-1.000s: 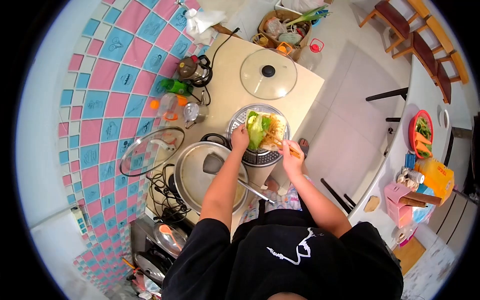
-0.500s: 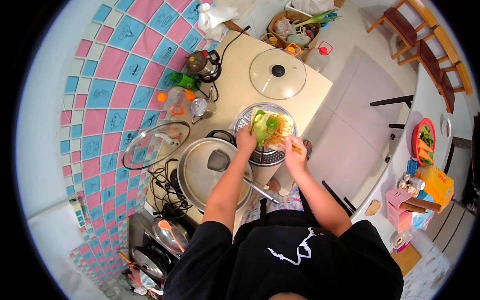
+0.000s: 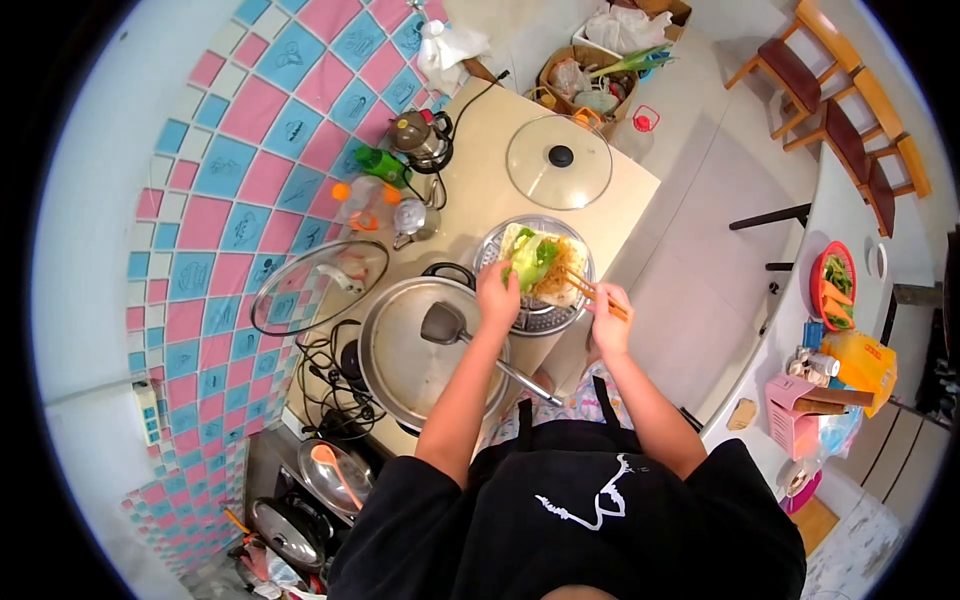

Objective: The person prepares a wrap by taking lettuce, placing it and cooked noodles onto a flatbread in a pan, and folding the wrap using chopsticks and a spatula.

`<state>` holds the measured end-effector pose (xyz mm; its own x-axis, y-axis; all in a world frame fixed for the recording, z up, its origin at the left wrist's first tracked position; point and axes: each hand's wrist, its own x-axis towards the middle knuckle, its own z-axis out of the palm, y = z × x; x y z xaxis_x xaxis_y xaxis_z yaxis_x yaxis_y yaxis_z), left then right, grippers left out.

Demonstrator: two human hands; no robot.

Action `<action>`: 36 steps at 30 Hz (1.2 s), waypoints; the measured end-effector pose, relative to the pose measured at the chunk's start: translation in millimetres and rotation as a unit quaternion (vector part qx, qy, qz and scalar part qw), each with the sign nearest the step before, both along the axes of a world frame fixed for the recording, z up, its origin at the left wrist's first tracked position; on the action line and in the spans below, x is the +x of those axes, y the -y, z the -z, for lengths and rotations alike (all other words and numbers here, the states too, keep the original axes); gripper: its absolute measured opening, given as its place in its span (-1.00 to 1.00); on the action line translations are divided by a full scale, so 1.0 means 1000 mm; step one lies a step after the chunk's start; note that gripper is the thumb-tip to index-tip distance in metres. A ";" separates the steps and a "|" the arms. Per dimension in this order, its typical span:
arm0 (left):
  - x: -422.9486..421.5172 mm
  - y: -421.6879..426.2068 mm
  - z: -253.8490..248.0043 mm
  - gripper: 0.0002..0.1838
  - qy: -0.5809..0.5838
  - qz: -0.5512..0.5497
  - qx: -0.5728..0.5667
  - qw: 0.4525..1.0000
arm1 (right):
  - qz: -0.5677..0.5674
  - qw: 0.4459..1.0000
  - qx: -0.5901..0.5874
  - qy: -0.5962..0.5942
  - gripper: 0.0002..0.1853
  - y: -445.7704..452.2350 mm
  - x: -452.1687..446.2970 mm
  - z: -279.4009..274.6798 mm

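A flatbread (image 3: 549, 293) topped with green lettuce (image 3: 530, 256) and shredded orange-brown filling (image 3: 570, 256) lies on a round perforated metal steamer tray (image 3: 546, 321). My left hand (image 3: 497, 293) is closed at the near left edge of the flatbread, its fingertips on the lower end of the lettuce; my fingers partly hide the grip. My right hand (image 3: 610, 318) holds wooden chopsticks (image 3: 590, 288), their tips at the shredded filling. Left of the tray sits a wide steel pan (image 3: 400, 340) with a dark-headed spatula (image 3: 442, 323) resting across it.
A glass lid (image 3: 560, 185) lies on the counter beyond the tray. Another glass lid (image 3: 290, 290) leans at the tiled wall. A kettle (image 3: 420, 138), a green bottle (image 3: 382, 165) and tangled cords (image 3: 335, 390) line the left side. A table (image 3: 800, 290) stands right.
The left side of the flatbread, lifted earlier, now lies flatter, and the lettuce sits more toward the middle. My right hand and the chopsticks have shifted slightly right and nearer me.
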<state>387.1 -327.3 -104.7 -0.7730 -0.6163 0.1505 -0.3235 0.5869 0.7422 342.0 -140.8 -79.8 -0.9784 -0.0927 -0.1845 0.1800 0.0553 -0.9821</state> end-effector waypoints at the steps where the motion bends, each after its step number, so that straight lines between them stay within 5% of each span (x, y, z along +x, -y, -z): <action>1: 0.009 0.001 -0.002 -0.80 -0.006 -0.002 0.001 1.000 | 0.002 1.000 0.002 -0.001 -0.77 -0.003 0.002 -0.004; 10: 0.075 -0.002 -0.032 -0.86 -0.039 -0.017 0.119 0.992 | 0.069 0.987 -0.096 0.112 -0.76 0.026 0.016 0.037; 18: 0.101 0.010 -0.053 -0.87 -0.068 -0.056 0.154 0.984 | 0.013 0.997 -0.071 0.032 -0.74 0.025 0.036 -0.039; 26: 0.171 0.019 -0.097 -0.89 -0.159 -0.194 0.185 0.950 | -0.235 0.966 -0.098 -0.042 -0.78 0.048 0.095 -0.113; 29: 0.232 0.007 -0.131 -0.87 -0.152 -0.325 0.154 0.921 | -0.414 0.897 -0.140 -0.068 -0.79 0.078 0.124 -0.130; 36: 0.362 -0.058 -0.151 -0.88 -0.144 -0.490 0.130 0.850 | -0.561 0.801 -0.206 -0.041 -0.79 0.106 0.207 -0.134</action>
<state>748.9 -269.2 46.6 0.1758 -0.9844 0.0063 -0.3459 -0.0557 0.9366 549.1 -247.2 54.4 -0.2450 -0.9582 0.1475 0.1788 -0.1942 -0.9645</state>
